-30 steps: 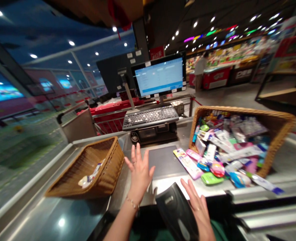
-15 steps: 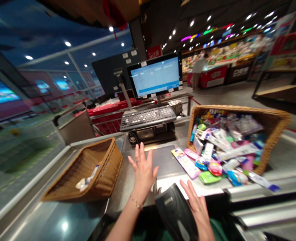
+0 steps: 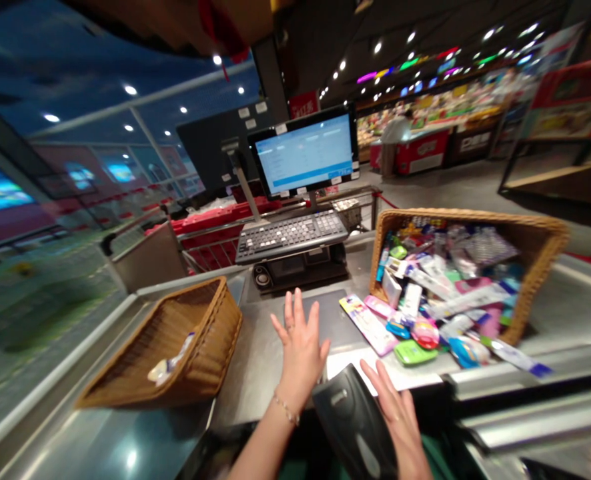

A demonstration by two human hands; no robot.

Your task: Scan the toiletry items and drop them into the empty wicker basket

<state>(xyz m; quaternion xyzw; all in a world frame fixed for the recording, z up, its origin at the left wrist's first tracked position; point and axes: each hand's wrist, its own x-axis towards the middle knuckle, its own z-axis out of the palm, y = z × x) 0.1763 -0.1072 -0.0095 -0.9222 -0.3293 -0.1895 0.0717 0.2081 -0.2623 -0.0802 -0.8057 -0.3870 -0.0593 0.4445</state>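
My left hand (image 3: 300,343) hovers open over the steel checkout counter (image 3: 260,363), fingers spread, just in front of the dark scanner plate (image 3: 333,317). My right hand (image 3: 393,410) lies open with straight fingers beside a black handheld scanner (image 3: 353,420) at the near edge. A tipped wicker basket (image 3: 540,247) on the right spills several packaged toothbrushes and small items (image 3: 415,327) onto the counter. A long pink and yellow toothbrush pack (image 3: 368,323) lies nearest my hands. On the left, a second wicker basket (image 3: 210,347) holds one white packaged item (image 3: 168,363).
A keyboard (image 3: 290,235) and a lit till screen (image 3: 305,153) stand behind the scanner plate. Red shopping carts (image 3: 210,233) sit beyond the counter. A person (image 3: 393,143) stands far back by shop displays. A metal rail (image 3: 535,407) runs along the right near edge.
My left hand has drifted right and slightly lower over the counter, staying open. The view has shifted a little to the right. My right hand stays beside the scanner.
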